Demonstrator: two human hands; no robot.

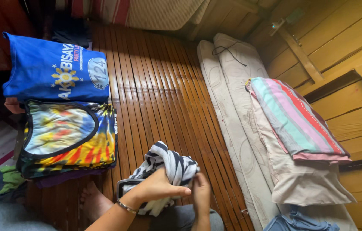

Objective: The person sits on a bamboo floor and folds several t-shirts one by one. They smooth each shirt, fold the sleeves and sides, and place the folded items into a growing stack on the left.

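A black-and-white striped garment (168,164) is bunched up low in the middle of the head view, over the slatted bamboo floor (155,94). My left hand (157,187) grips it from the left, a thin bracelet on the wrist. My right hand (201,194) pinches the garment's right edge from below. Both hands are closed on the cloth. My bare foot (92,201) rests on the floor just left of my left arm.
Two stacks of folded clothes lie at the left: a blue printed shirt (52,68) and a tie-dye top (67,137). At the right, a thin mattress (232,111) carries pillows (300,179), a striped folded cloth (296,119) and a black cable (228,50). Wooden walls stand at the right.
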